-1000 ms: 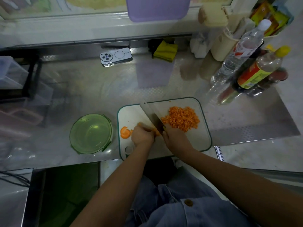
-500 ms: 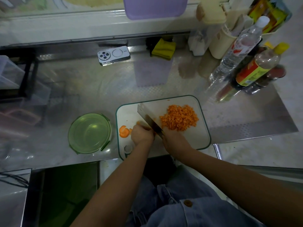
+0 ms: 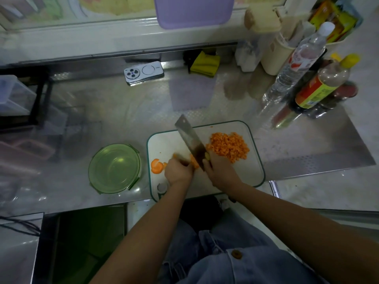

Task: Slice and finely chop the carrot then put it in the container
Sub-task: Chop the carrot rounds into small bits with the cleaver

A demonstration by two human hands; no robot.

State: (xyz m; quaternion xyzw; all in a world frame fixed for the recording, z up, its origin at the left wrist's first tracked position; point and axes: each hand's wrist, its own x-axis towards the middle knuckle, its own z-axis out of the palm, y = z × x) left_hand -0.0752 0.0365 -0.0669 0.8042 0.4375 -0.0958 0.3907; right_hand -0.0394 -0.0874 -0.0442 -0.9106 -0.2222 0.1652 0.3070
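Note:
A white cutting board (image 3: 242, 173) with a green rim lies on the steel counter. A heap of finely chopped carrot (image 3: 228, 147) sits on its right half. My right hand (image 3: 220, 171) grips the handle of a cleaver (image 3: 189, 138), whose blade points away to the upper left. My left hand (image 3: 178, 171) holds down carrot strips (image 3: 194, 161) right beside the blade. A few carrot slices (image 3: 156, 166) lie at the board's left edge. The round green container (image 3: 114, 168) stands open to the left of the board.
A phone (image 3: 143, 72) lies at the back of the counter, a yellow cloth (image 3: 205, 63) to its right. Bottles (image 3: 320, 85) and a cream canister (image 3: 274, 54) crowd the back right. A purple board (image 3: 193, 11) leans on the sill. Clear bins (image 3: 14, 95) stand at the left.
The cleaver has gone on chopping up and down beside my left hand; its blade now shows more of its flat side. Both hands stay in place on the board.

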